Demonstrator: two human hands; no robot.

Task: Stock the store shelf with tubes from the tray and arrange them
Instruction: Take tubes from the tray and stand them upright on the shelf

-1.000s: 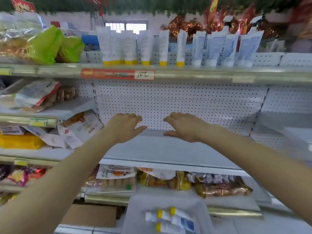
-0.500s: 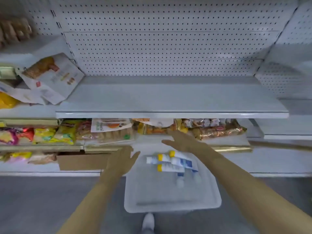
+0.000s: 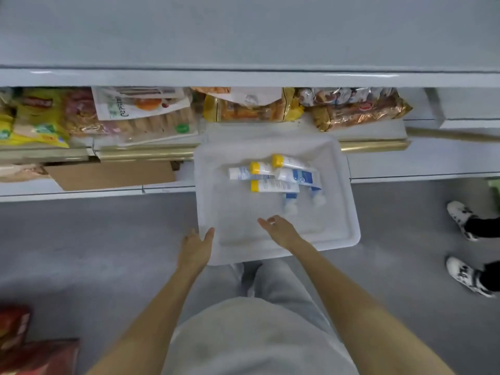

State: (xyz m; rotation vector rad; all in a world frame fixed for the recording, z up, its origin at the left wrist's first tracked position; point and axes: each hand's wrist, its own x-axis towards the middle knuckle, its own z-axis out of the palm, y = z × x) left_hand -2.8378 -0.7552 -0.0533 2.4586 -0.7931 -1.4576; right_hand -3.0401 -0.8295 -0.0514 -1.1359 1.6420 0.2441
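A white plastic tray [image 3: 343,201] sits on the grey floor against the shelving. Several tubes lie piled at its far side: white ones with yellow caps [image 3: 273,186] and white-and-blue ones with white caps [image 3: 300,177]. My left hand [image 3: 196,249] hovers over the tray's near left rim, fingers straight and spread, holding nothing. My right hand [image 3: 280,230] hangs over the bare near part of the tray, fingers relaxed and empty, a hand's length short of the tubes. The white shelf board [image 3: 243,36] fills the top of the view.
Snack and biscuit bags [image 3: 146,112] fill the low shelf behind the tray. A flat cardboard piece [image 3: 113,174] lies under it at left. Another person's two shoes [image 3: 465,220] stand at the right edge. Red packets [image 3: 32,350] sit at the bottom left.
My view has tilted down from the shelf to the floor tray. Both hands came down from the empty shelf and now hover over the tray's near end.
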